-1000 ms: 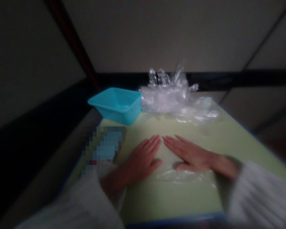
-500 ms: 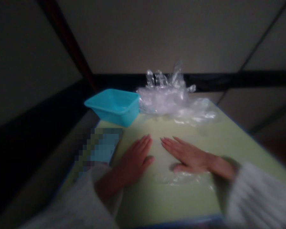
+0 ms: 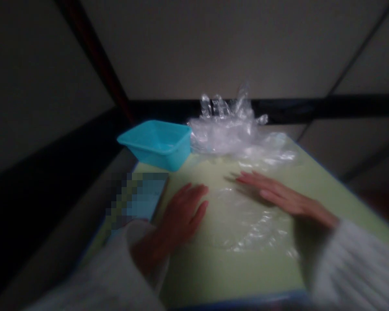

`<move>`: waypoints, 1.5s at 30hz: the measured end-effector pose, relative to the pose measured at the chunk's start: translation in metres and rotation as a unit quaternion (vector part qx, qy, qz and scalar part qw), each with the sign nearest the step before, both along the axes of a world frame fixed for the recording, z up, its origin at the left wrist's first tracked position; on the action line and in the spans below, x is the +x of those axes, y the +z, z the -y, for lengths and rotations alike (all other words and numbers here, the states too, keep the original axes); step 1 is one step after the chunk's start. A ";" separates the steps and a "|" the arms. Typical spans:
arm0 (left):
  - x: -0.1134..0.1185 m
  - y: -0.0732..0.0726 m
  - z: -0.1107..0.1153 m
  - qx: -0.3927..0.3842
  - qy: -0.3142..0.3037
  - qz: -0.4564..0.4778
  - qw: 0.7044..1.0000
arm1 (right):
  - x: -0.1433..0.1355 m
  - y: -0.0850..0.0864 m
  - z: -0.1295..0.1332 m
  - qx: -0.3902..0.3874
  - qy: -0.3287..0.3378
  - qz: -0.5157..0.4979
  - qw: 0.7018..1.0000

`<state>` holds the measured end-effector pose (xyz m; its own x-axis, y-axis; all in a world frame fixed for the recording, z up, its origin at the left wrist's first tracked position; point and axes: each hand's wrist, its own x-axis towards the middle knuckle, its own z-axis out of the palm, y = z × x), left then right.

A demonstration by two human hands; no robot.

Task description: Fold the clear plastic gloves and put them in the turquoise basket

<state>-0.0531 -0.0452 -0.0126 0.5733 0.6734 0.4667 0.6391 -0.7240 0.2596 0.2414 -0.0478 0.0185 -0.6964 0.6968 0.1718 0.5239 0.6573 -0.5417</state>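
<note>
A thin clear plastic sheet or glove [image 3: 240,224] lies crinkled on the pale green tabletop [image 3: 233,276]; its exact shape is hard to make out. At its left edge my left hand [image 3: 183,214] rests palm down, thumb apart from the fingers, holding nothing. My right hand [image 3: 278,192] hovers just over the sheet's upper right side, fingers stretched to the left, a shadow beneath them, nothing in it. Behind both hands sits a heap of clear plastic gloves [image 3: 233,138], several fingers sticking up.
A turquoise basin [image 3: 162,149] stands at the back left of the table, beside the heap. A flat, partly pixelated item [image 3: 145,198] lies left of my left hand. A pale wall with a dark band [image 3: 288,106] rises behind the table.
My right hand has lifted off the plastic and moved to the right and away from me, uncovering more of it. My left hand has shifted only slightly.
</note>
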 end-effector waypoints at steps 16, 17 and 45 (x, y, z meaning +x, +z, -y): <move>0.005 0.004 0.000 0.025 -0.040 -0.026 0.999 | 0.014 0.000 -0.008 -0.013 0.007 0.011 1.000; 0.005 0.005 -0.001 0.025 -0.036 -0.030 0.999 | 0.014 0.001 -0.007 -0.012 0.008 0.011 1.000; -0.001 0.000 -0.008 -0.029 0.018 -0.087 0.996 | 0.013 0.012 0.004 -0.046 0.036 0.046 0.997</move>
